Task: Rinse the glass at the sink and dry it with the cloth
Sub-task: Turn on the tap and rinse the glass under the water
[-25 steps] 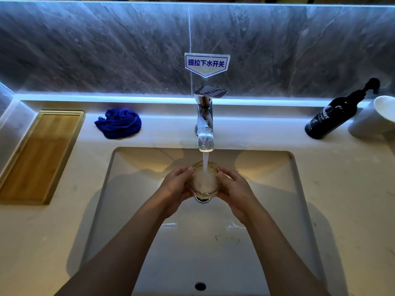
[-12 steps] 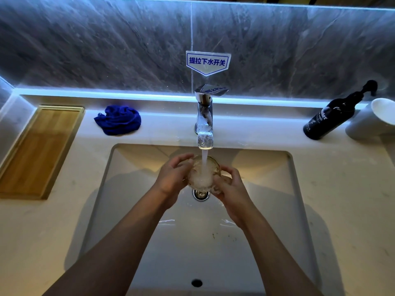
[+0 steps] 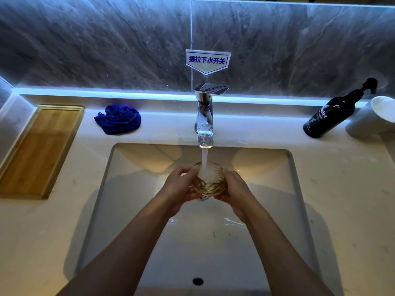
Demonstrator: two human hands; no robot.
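Observation:
A small ribbed amber glass (image 3: 208,184) sits between both hands over the sink basin (image 3: 136,210), right under the chrome faucet (image 3: 205,116). Water streams from the spout into the glass and foams white inside it. My left hand (image 3: 180,186) grips the glass on its left side, and my right hand (image 3: 235,191) cups its right side and bottom. A crumpled blue cloth (image 3: 118,121) lies on the counter ledge behind the basin, left of the faucet, away from both hands.
A wooden tray (image 3: 40,150) is set into the counter at far left. A black pump bottle (image 3: 333,112) and a white cup (image 3: 374,118) stand at the back right. The drain sits under the glass; an overflow hole (image 3: 197,281) is near the front wall.
The glass has been turned and tilted between my hands under the running water. Both hands stay in the stream, shifting slightly around the glass.

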